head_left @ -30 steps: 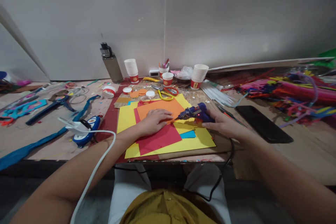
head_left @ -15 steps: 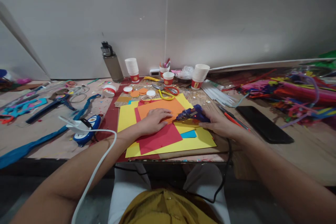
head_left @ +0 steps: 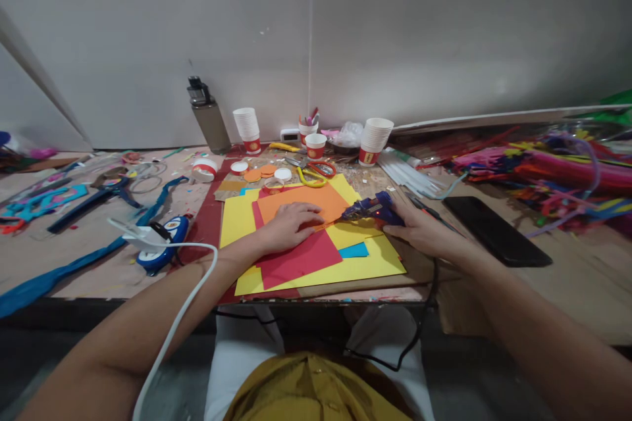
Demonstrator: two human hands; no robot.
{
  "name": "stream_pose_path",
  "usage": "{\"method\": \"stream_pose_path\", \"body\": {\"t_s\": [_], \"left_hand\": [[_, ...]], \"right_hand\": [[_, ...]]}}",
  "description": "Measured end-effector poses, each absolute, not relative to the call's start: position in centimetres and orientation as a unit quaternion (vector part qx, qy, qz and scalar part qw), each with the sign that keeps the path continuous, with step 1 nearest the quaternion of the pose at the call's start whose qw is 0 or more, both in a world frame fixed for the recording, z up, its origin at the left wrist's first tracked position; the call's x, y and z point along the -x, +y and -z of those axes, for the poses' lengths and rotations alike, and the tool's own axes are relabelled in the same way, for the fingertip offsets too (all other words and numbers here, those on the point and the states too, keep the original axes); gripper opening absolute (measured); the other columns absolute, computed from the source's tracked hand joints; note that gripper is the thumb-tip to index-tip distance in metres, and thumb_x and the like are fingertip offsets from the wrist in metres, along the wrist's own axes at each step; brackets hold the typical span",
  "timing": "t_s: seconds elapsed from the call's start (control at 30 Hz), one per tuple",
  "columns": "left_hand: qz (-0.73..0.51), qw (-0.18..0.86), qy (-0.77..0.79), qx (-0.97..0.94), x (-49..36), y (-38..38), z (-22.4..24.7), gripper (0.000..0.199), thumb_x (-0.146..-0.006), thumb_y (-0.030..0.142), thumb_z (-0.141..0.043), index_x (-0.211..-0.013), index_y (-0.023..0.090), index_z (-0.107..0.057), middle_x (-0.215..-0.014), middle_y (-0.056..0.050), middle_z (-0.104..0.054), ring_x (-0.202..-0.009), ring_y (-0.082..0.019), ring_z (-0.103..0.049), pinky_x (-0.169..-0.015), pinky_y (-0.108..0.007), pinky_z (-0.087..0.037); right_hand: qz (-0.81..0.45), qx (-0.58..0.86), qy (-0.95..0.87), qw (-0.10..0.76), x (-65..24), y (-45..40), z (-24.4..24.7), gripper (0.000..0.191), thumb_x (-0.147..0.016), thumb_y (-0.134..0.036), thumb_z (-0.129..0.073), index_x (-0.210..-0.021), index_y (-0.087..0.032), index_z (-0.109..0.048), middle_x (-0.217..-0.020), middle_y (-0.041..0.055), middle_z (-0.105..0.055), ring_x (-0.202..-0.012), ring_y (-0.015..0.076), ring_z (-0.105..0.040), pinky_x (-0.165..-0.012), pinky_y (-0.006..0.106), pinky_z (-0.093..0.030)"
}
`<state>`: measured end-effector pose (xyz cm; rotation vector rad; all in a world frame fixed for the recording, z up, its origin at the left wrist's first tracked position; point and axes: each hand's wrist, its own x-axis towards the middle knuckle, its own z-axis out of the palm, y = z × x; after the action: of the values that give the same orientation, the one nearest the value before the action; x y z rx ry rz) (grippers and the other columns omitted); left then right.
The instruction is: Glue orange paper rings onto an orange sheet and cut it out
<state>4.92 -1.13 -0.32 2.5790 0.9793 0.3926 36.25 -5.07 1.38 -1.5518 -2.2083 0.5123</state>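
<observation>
My left hand (head_left: 292, 225) lies flat with fingers spread on an orange sheet (head_left: 323, 197). Under that sheet are a red sheet (head_left: 299, 260) and yellow sheets (head_left: 375, 262), with a small blue piece (head_left: 354, 250) showing between them. In my right hand (head_left: 409, 223) is a blue glue gun (head_left: 372, 208), its fingers wrapped round the handle. The gun's nozzle points left, near the right edge of the orange sheet. A dark cord hangs below my right hand.
Scissors (head_left: 311, 177), orange discs (head_left: 253, 175) and stacked paper cups (head_left: 376, 138) stand or lie behind the sheets. A black phone (head_left: 496, 230) is at right, beside pipe cleaners (head_left: 557, 171). A bottle (head_left: 211, 123) and a blue power strip (head_left: 165, 247) are at left.
My right hand has moved slightly right and up with the glue gun, so its nozzle is farther from my left hand. My left hand has stayed on the orange sheet.
</observation>
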Motion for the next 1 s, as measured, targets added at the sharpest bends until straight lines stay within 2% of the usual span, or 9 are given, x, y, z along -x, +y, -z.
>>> {"method": "stream_pose_path", "body": {"t_s": [0.13,0.33,0.47,0.57,0.7,0.77,0.93,1.0], "left_hand": [[-0.137,0.182,0.346,-0.910,-5.0,-1.2,0.1,0.030,-0.094,0.032,-0.047,-0.118,0.027,-0.065,-0.140,-0.003,-0.054,-0.132,-0.024,-0.044,-0.112,-0.047,-0.032],[-0.134,0.182,0.343,-0.912,-5.0,-1.2,-0.1,0.030,-0.093,0.031,-0.048,-0.118,0.028,-0.065,-0.140,-0.004,-0.054,-0.132,-0.025,-0.044,-0.111,-0.048,-0.033],[-0.137,0.183,0.342,-0.912,-5.0,-1.1,0.1,0.031,-0.093,0.032,-0.047,-0.119,0.028,-0.065,-0.140,-0.004,-0.054,-0.132,-0.025,-0.044,-0.110,-0.049,-0.033],[-0.136,0.183,0.343,-0.911,-5.0,-1.1,0.1,0.031,-0.094,0.033,-0.047,-0.118,0.028,-0.065,-0.140,-0.004,-0.054,-0.131,-0.025,-0.044,-0.111,-0.048,-0.033],[-0.135,0.181,0.342,-0.912,-4.9,-1.1,0.0,0.031,-0.093,0.032,-0.048,-0.118,0.027,-0.065,-0.140,-0.004,-0.054,-0.131,-0.025,-0.044,-0.110,-0.048,-0.033],[-0.135,0.182,0.341,-0.912,-4.9,-1.1,0.0,0.031,-0.093,0.032,-0.048,-0.118,0.027,-0.065,-0.140,-0.004,-0.054,-0.132,-0.025,-0.044,-0.110,-0.048,-0.033],[-0.135,0.186,0.340,-0.912,-4.9,-1.1,0.1,0.031,-0.093,0.032,-0.048,-0.119,0.027,-0.064,-0.140,-0.004,-0.054,-0.132,-0.025,-0.044,-0.111,-0.048,-0.033],[-0.135,0.187,0.338,-0.912,-4.9,-1.0,0.1,0.031,-0.093,0.031,-0.048,-0.119,0.027,-0.064,-0.140,-0.004,-0.053,-0.132,-0.025,-0.043,-0.111,-0.048,-0.032]], "right_hand": [[-0.170,0.557,-0.786,0.208,-36.8,-5.4,-1.4,0.061,-0.083,-0.037,-0.054,-0.140,-0.018,-0.044,-0.131,0.0120,-0.060,-0.125,0.0321,-0.052,-0.106,0.046,-0.040],[-0.151,0.567,-0.782,0.212,-36.9,-6.2,-2.1,0.063,-0.084,-0.039,-0.055,-0.142,-0.020,-0.039,-0.133,0.0110,-0.059,-0.123,0.0316,-0.055,-0.103,0.046,-0.044],[-0.133,0.567,-0.788,0.201,-36.7,-6.5,-2.2,0.055,-0.086,-0.040,-0.053,-0.137,-0.021,-0.043,-0.135,0.0121,-0.056,-0.125,0.0333,-0.052,-0.103,0.047,-0.042],[-0.148,0.563,-0.792,0.186,-36.4,-6.6,-2.1,0.045,-0.088,-0.040,-0.050,-0.129,-0.021,-0.047,-0.128,0.0122,-0.060,-0.121,0.0321,-0.055,-0.100,0.044,-0.045],[-0.144,0.568,-0.793,0.168,-35.8,-6.5,-2.0,0.035,-0.088,-0.039,-0.049,-0.116,-0.019,-0.053,-0.109,0.0126,-0.065,-0.103,0.0313,-0.061,-0.088,0.042,-0.051],[-0.141,0.570,-0.793,0.166,-35.6,-6.5,-2.1,0.032,-0.088,-0.039,-0.049,-0.113,-0.019,-0.054,-0.106,0.0120,-0.065,-0.099,0.0305,-0.062,-0.086,0.042,-0.051],[-0.143,0.551,-0.795,0.207,-36.0,-6.7,-2.1,0.043,-0.088,-0.040,-0.052,-0.126,-0.022,-0.049,-0.121,0.0100,-0.062,-0.115,0.0293,-0.057,-0.097,0.040,-0.047],[-0.145,0.560,-0.788,0.208,-36.3,-6.8,-2.0,0.045,-0.088,-0.044,-0.053,-0.126,-0.022,-0.050,-0.122,0.0099,-0.062,-0.118,0.0306,-0.055,-0.098,0.040,-0.046]]}}
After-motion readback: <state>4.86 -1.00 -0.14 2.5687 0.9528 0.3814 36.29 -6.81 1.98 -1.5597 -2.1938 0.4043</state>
